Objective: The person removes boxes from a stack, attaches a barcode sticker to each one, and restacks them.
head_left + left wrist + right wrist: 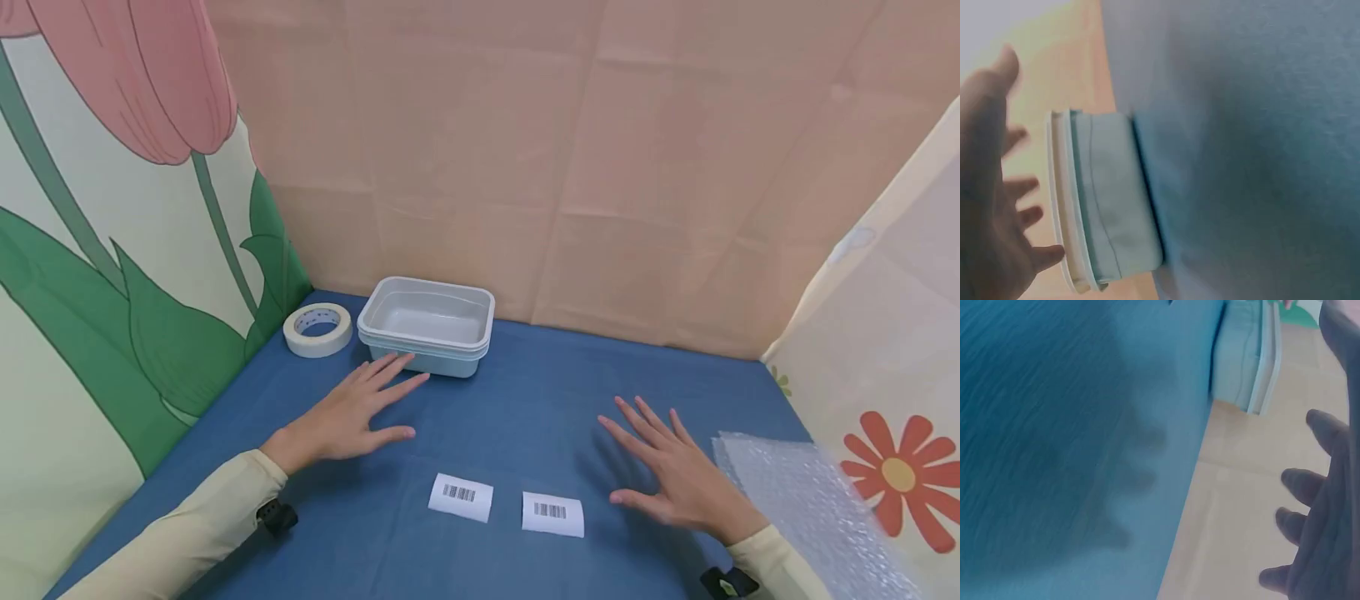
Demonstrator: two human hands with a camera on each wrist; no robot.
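My left hand [348,417] hovers over the blue cloth with fingers spread, just in front of a stack of plastic containers [426,315], grey on top and light blue below. It holds nothing. In the left wrist view the containers [1119,194] appear sideways beyond the fingers. Over the right part of the table, my right hand [671,471] is also spread and holds nothing; its shadow falls on the cloth. Between the hands, nearer me, lie two white barcode labels, the left one [461,497] and the right one [552,514], apart from each other with slightly curled edges.
A roll of white tape [318,330] lies left of the containers. Sheets of bubble wrap [817,517] are at the right edge, partly behind my right wrist. A tan cloth wall [585,167] closes the back, with flower-printed panels on both sides.
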